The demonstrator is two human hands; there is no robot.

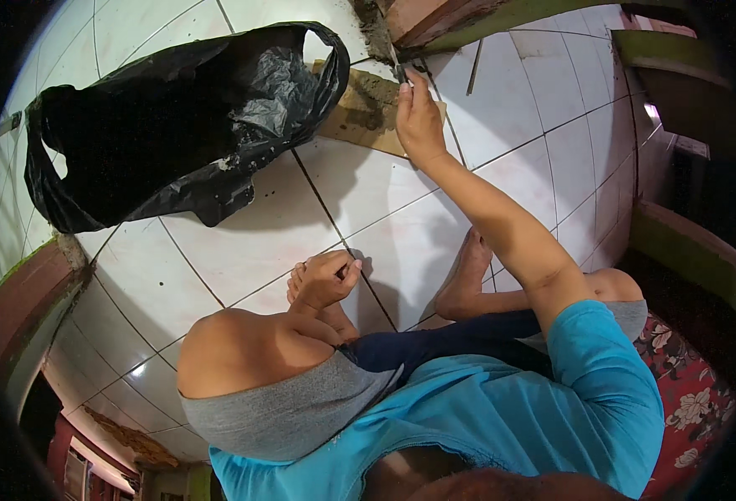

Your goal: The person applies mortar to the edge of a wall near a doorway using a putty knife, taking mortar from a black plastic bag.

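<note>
My right hand reaches forward and grips a slim tool with a dark handle and a narrow, pale blade. Its tip points at the rough, dirty corner where the wooden frame meets the tiles. Under and beside that hand lies a piece of brown cardboard bearing a dark grey, crumbly heap. My left hand is curled closed by my left foot; its inside is hidden. A large black plastic bag lies spread ahead on the left, overlapping the cardboard's left edge.
White floor tiles with dark joints surround me, with small dark crumbs near the bag. A thin stick lies beyond my right hand. Painted wooden beams stand at left and right. A red floral cloth lies at the lower right.
</note>
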